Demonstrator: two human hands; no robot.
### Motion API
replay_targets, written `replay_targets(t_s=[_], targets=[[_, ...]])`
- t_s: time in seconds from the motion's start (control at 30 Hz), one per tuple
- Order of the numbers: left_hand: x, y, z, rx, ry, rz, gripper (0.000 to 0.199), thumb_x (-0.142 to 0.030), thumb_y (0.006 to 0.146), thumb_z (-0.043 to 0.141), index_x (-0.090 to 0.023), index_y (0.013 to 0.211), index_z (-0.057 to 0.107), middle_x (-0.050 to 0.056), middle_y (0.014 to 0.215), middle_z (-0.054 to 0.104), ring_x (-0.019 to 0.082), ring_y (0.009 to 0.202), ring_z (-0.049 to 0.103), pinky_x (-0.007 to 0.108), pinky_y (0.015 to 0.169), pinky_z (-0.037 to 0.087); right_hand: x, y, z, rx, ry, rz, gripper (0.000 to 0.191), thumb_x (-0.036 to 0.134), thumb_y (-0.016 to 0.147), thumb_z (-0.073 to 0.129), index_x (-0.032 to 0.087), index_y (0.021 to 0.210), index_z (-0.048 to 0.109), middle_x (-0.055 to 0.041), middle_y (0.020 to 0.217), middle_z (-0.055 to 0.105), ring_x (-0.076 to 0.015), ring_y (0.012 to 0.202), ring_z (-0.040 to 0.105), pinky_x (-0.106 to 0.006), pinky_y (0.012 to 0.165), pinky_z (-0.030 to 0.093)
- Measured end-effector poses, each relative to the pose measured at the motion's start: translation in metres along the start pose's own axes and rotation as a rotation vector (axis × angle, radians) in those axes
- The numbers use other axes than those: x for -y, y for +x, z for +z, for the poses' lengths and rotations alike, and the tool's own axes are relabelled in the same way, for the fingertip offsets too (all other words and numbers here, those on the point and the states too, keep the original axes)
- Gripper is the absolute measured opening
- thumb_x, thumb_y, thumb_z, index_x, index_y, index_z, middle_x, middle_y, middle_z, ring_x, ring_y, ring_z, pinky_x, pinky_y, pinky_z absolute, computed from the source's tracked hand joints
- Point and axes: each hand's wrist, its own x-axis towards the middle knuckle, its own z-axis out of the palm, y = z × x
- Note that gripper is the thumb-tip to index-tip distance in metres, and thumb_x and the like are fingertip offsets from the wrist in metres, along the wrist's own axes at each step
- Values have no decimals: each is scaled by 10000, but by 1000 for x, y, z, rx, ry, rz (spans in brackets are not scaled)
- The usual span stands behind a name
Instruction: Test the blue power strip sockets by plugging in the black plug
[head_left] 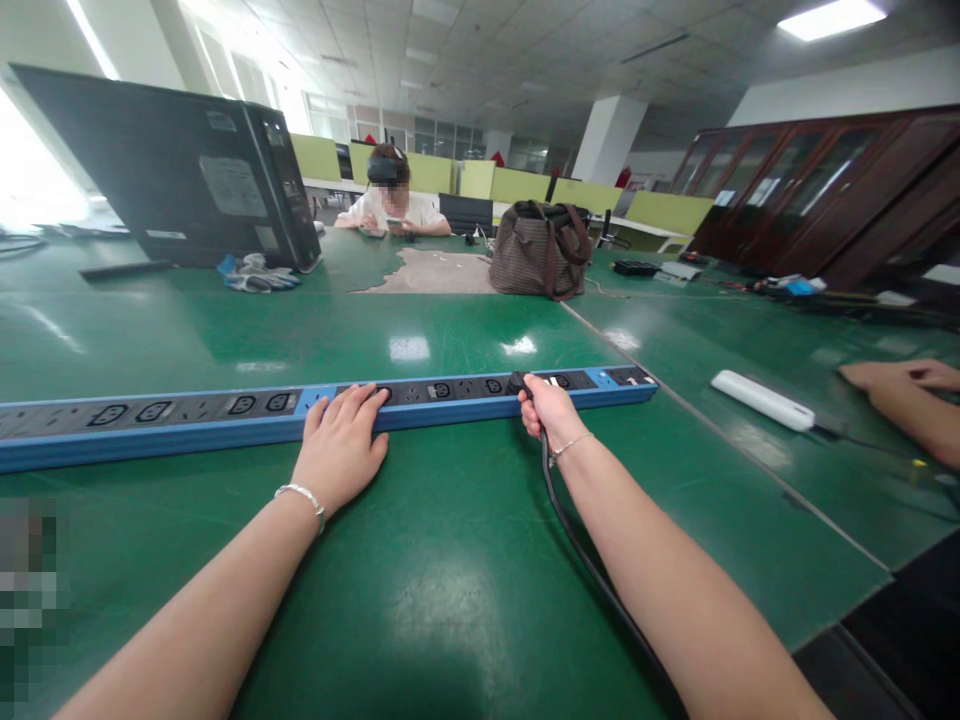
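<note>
A long blue power strip (pixel 450 408) with a row of black sockets lies across the green table. My left hand (pixel 343 430) rests on the strip left of its middle, fingers spread over the top. Farther right, my right hand (pixel 547 408) is closed around a black plug (pixel 517 381), held at the strip's sockets. How deep the plug sits in a socket is hidden by my fingers. From that hand a black cable (pixel 564 520) runs down toward the table's near edge.
A black computer case (pixel 217 180) and gloves (pixel 257 274) stand at the far left. Behind the strip is a brown bag (pixel 536 250). A white power strip (pixel 763 400) lies at right, near another person's hand (pixel 900 378). Another person (pixel 394 205) sits across the table.
</note>
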Motion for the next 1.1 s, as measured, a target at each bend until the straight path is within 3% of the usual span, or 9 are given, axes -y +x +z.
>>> replay_targets(t_s=[0.4, 0.53, 0.7, 0.8, 0.93, 1.1], targets=[[0, 0, 0, -4, 0, -7, 503, -301, 842, 416, -206, 1333, 463, 78, 1404, 497, 254, 1307, 423, 469, 1120, 237, -2, -1, -3, 62, 67, 79, 384, 370, 957, 335, 197, 626, 425, 91, 287, 303, -55, 228, 243, -162, 289, 148], [0, 0, 0, -14, -6, -2, 504, -300, 840, 417, -201, 1332, 465, 83, 1404, 496, 256, 1304, 427, 471, 1120, 237, -7, -1, 1, 41, 126, -7, 381, 355, 956, 356, 199, 614, 420, 90, 281, 298, -53, 226, 236, -165, 283, 146], [1, 0, 3, -22, -7, -2, 503, -303, 837, 421, -213, 1331, 461, 78, 1400, 500, 250, 1305, 427, 463, 1122, 230, 11, -23, -2, 131, 331, -306, 396, 388, 955, 344, 203, 615, 431, 88, 293, 284, -54, 232, 237, -173, 282, 163], [1, 0, 3, -20, -10, -4, 504, -306, 836, 424, -215, 1331, 460, 82, 1400, 500, 252, 1303, 428, 469, 1121, 229, 18, -38, -1, 194, 412, -276, 416, 406, 957, 319, 202, 610, 427, 89, 296, 271, -50, 234, 225, -171, 285, 157], [1, 0, 2, -18, -22, -7, 510, -302, 834, 427, -213, 1335, 457, 81, 1409, 491, 255, 1305, 424, 474, 1121, 231, 6, -45, 21, 283, 393, -84, 433, 340, 966, 268, 194, 596, 439, 77, 276, 283, -59, 227, 225, -175, 279, 145], [0, 1, 3, -19, -24, -13, 511, -301, 833, 422, -202, 1332, 461, 78, 1411, 490, 259, 1307, 421, 475, 1122, 227, -9, -48, 74, 436, 321, 40, 435, 328, 964, 278, 187, 593, 457, 70, 270, 312, -71, 219, 247, -183, 274, 156]])
